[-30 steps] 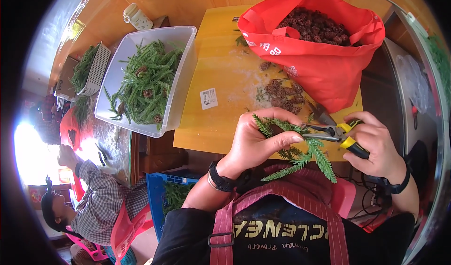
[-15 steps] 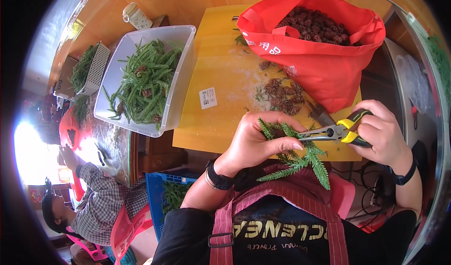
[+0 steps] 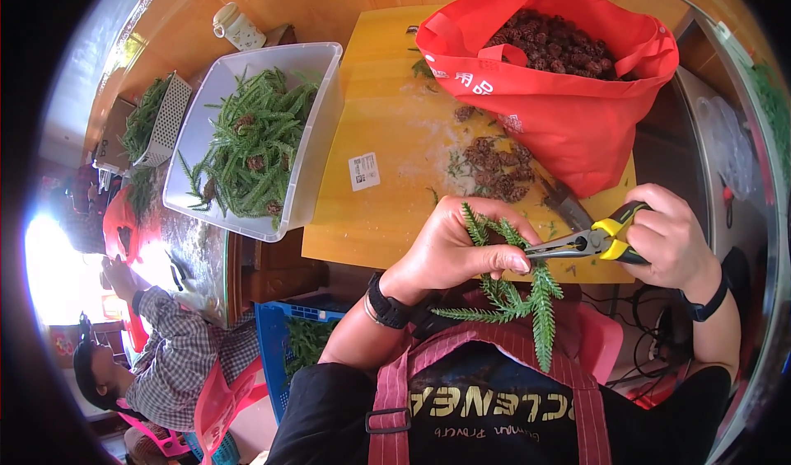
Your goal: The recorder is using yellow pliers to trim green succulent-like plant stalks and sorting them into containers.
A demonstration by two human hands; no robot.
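Note:
My left hand (image 3: 478, 238) pinches a green fir sprig (image 3: 540, 304) between thumb and fingers, its needled branches hanging down in front of my apron. Pliers with yellow and black handles (image 3: 614, 238) are gripped in my right hand (image 3: 671, 238). Their long metal jaws reach left to the sprig's stem, right at my left fingertips. What exactly sits between the jaws is too small to make out. Just beyond my hands, several brown pine cones (image 3: 498, 164) lie in a loose pile on the yellow board (image 3: 395, 135).
A red bag (image 3: 560, 119) full of pine cones stands at the far right of the board. To the left, a clear plastic bin (image 3: 325, 135) holds green sprigs with cones. A blue crate (image 3: 276, 341) is low beside me. Another person (image 3: 177, 349) sits at the left.
The sprig has turned and hangs a little lower and further left. Both hands, the pliers with them, have shifted slightly; the right hand is a bit lower.

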